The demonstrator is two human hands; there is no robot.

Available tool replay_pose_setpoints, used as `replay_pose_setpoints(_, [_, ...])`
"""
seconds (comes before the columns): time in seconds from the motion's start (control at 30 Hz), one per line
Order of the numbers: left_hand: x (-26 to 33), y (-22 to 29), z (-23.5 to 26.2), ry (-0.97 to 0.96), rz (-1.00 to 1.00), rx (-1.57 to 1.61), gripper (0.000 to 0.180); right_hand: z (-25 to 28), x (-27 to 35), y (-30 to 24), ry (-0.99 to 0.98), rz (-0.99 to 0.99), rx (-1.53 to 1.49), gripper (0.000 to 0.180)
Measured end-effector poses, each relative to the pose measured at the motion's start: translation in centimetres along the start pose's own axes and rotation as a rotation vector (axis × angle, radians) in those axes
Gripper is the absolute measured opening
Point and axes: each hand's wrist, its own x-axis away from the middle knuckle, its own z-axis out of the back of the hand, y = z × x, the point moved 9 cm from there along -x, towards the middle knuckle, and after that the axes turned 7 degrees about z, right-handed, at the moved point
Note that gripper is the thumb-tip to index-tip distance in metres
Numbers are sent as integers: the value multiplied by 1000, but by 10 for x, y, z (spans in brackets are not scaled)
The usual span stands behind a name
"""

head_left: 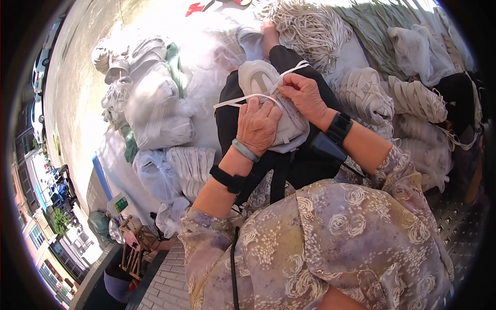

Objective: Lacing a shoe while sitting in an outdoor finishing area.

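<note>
A pale grey and white shoe upper (297, 126) lies across my lap on black cloth, its rounded end pointing away from me. My left hand (258, 124) rests on its near-left side, fingers bent and closed on a flat white shoelace (227, 103); one length trails out to the left. On the right side of the opening, my right hand (305, 98) pinches the lace between thumb and forefinger. Another loose length rises above that hand. The exact lace holes beneath my fingertips are hidden. A dark box-shaped device (328, 148) sits below my right wrist.
A heap of white laces (315, 33) lies beyond my lap. Stacked shoe uppers (364, 93) stand at the right, with another stack (191, 168) at the left. Filled plastic bags (155, 106) crowd the left side. A small wooden chair (133, 253) stands lower left.
</note>
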Motion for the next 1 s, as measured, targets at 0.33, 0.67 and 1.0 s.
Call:
replay_pose_setpoints(0.33, [2,-6,15,25,62,159,12,-1,0,-23,18,310,391,9])
replay_pose_setpoints(0.67, [80,-97,-4,263,1197,1365,10,-11,-5,-15,-38,275,508,7])
replay_pose_setpoints(1.0, [82,-84,-35,87,1251,1586,12,-20,-6,-17,-120,183,592,10])
